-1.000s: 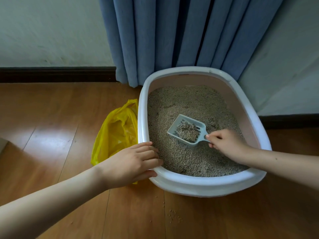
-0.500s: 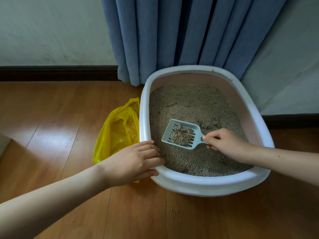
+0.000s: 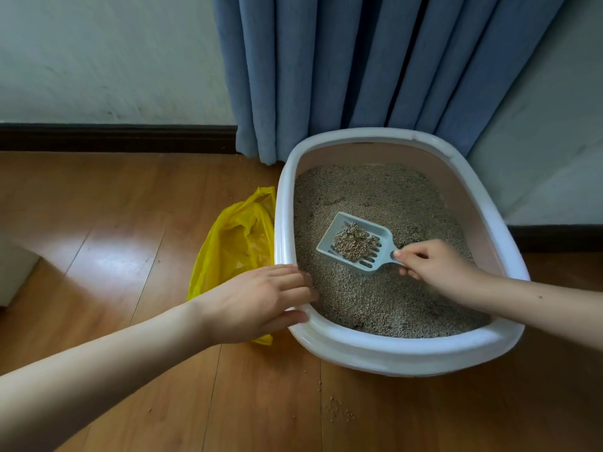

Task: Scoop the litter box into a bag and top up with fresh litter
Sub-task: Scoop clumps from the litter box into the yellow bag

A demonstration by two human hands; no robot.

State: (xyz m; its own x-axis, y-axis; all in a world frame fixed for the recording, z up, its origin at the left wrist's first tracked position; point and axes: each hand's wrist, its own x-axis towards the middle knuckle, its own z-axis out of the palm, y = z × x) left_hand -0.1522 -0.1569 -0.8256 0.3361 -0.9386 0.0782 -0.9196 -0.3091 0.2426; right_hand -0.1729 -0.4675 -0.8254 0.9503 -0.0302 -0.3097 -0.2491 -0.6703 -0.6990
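Observation:
A white litter box (image 3: pixel 401 352) with a pink inner wall stands on the wooden floor, filled with grey-brown litter (image 3: pixel 375 190). My right hand (image 3: pixel 435 267) grips the handle of a pale grey slotted scoop (image 3: pixel 332 234), which is held just above the litter with a clump of litter in it. My left hand (image 3: pixel 257 301) rests on the box's near-left rim, fingers straight over the edge and thumb against the outside. A yellow plastic bag (image 3: pixel 233 249) lies crumpled on the floor against the box's left side, partly hidden by my left hand.
Blue curtains (image 3: pixel 375 66) hang right behind the box. A pale wall with a dark skirting board (image 3: pixel 114 138) runs along the back. Spilled litter grains (image 3: pixel 336 411) dot the floor in front of the box. A white object's edge (image 3: pixel 13 275) shows at the far left.
The scoop has shifted left a little and stayed lifted above the litter, and its load has shrunk to a clump as loose grains sifted out. My left hand has stayed on the rim.

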